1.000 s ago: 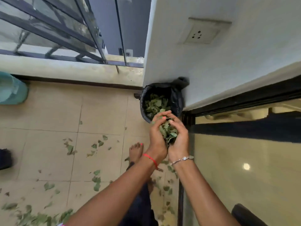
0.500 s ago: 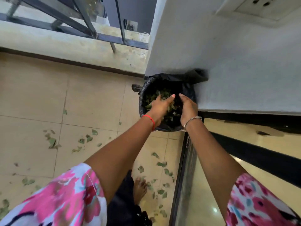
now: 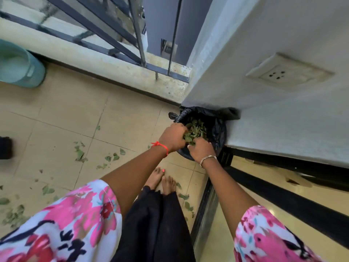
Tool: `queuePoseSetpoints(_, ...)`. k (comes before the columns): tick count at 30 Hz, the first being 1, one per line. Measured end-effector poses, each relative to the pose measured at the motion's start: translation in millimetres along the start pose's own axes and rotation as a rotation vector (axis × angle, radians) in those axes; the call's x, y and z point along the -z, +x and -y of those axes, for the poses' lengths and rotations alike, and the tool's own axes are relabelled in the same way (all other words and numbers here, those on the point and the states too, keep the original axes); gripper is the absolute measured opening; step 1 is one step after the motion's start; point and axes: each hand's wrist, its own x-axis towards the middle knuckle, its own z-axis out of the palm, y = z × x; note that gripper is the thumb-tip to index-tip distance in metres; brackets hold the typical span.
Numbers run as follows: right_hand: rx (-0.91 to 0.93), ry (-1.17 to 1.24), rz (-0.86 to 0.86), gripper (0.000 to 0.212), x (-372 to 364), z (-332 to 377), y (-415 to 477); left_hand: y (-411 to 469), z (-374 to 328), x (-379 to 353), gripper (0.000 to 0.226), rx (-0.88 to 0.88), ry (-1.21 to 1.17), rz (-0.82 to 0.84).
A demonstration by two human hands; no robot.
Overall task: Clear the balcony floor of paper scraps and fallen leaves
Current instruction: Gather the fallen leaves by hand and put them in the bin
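A small bin lined with a black bag (image 3: 220,129) stands in the corner where the wall meets the parapet, with green leaves (image 3: 196,127) piled inside. Both my hands are over its near rim. My left hand (image 3: 172,138), with a red thread at the wrist, has its fingers curled down into the leaves. My right hand (image 3: 201,149), with a silver bracelet, curls around a clump of leaves (image 3: 188,138) between the two hands. More fallen leaves (image 3: 80,155) lie scattered on the beige floor tiles (image 3: 62,110). No paper scraps are visible.
My bare feet (image 3: 162,179) stand just short of the bin. A teal bucket (image 3: 20,69) sits at the far left by the parapet and railing (image 3: 113,40). A dark object (image 3: 4,147) is at the left edge. A sliding door track (image 3: 204,214) runs on my right.
My hands carried a heap of leaves to the bin and spread over it. Now their fingers are curled in the leaves at the near rim, and my feet have stepped closer.
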Motion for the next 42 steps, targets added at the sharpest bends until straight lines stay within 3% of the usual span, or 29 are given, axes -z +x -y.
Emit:
queuePoseSetpoints(5,0.221,-0.355,0.025,0.037,37.4,43.6,-70.1,-78.8,-8.4,43.7,0.047,0.039,0.267,-0.049)
queuePoseSetpoints(9,0.350,-0.359,0.004,0.033,75.4,82.8,-139.7,-166.6,-19.9,86.2,0.052,0.132,0.171,-0.145)
queuePoseSetpoints(12,0.489,-0.461,0.031,0.037,91.3,107.3,-197.4,-248.0,-24.0,111.1,0.052,0.219,0.058,-0.306)
queuePoseSetpoints(19,0.804,-0.726,0.129,0.036,84.5,170.2,-298.5,-432.7,-15.7,89.3,0.046,0.594,-0.099,-0.542)
queuePoseSetpoints(30,1.315,-1.150,0.265,0.058,-31.7,256.0,-425.4,-587.8,-24.0,-2.4,0.062,1.063,-0.459,-0.738)
queuePoseSetpoints(36,1.352,-1.321,0.449,0.077,-115.8,256.9,-487.3,-666.7,-22.8,-77.0,0.082,1.168,-0.633,-0.717)
queuePoseSetpoints(42,1.425,-1.369,0.450,0.074,-223.8,268.5,-567.2,-778.3,0.2,-161.7,0.080,1.307,-0.707,-0.691)
